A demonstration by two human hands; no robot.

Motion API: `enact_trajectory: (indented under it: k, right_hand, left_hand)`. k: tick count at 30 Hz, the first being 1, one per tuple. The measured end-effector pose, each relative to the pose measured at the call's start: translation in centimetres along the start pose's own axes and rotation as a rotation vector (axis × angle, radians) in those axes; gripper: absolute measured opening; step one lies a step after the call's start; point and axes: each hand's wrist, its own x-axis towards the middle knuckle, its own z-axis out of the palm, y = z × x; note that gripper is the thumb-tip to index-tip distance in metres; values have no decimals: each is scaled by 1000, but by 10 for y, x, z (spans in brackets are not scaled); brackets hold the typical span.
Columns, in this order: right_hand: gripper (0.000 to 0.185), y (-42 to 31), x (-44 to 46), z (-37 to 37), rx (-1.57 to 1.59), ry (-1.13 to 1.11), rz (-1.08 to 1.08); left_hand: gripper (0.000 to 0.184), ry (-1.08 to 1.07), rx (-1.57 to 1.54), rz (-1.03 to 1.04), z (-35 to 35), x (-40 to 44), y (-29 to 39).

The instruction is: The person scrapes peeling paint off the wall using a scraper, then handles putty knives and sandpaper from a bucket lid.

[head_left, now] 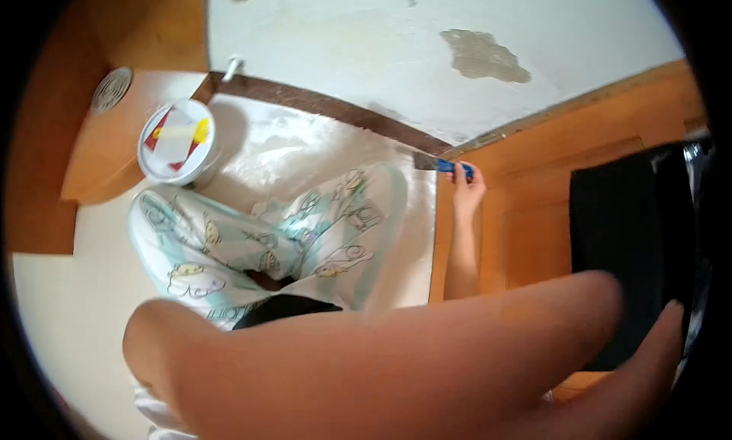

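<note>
Scraper (pixel 441 165) lies clamped in the right grip (pixel 470 182), fingers around its blue handle, flat blade pointing left from the grip, long axis nearly sideways, near the corner of the shiny floor (pixel 259 127). Below the grip, the blurred left hand (pixel 396 348) blocks the view; whether it holds anything cannot be told. Beyond stands a white wall (pixel 343 51), roughly peeled; rightward, a wooden panel (pixel 534 203); well left, a round bucket (pixel 178 144).

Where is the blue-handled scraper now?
Right of centre in the head view, the blue-handled scraper is in the right hand, near where the white wall meets the wooden panelling.
</note>
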Motion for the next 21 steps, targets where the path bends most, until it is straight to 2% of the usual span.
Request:
enact_trajectory:
  k: [4,7,12,18,21]
  right_hand:
    - [10,-8,10,4,104,32,9]
    - [10,-9,19,8,52,48,-54]
    - [10,-2,12,11,47,71,21]
    - [9,0,15,8,-58,92,-96]
    - [9,-10,27,16,49,125,-51]
  left_hand:
    - [11,208,-129,39,-26,-8,3]
    - [11,401,-266,24,-44,-21,3]
    - [10,352,-217,68,-35,-3,-7]
    - [9,367,-163,126,-29,15,-20]
    - [10,370,-134,161,-29,25,-25]
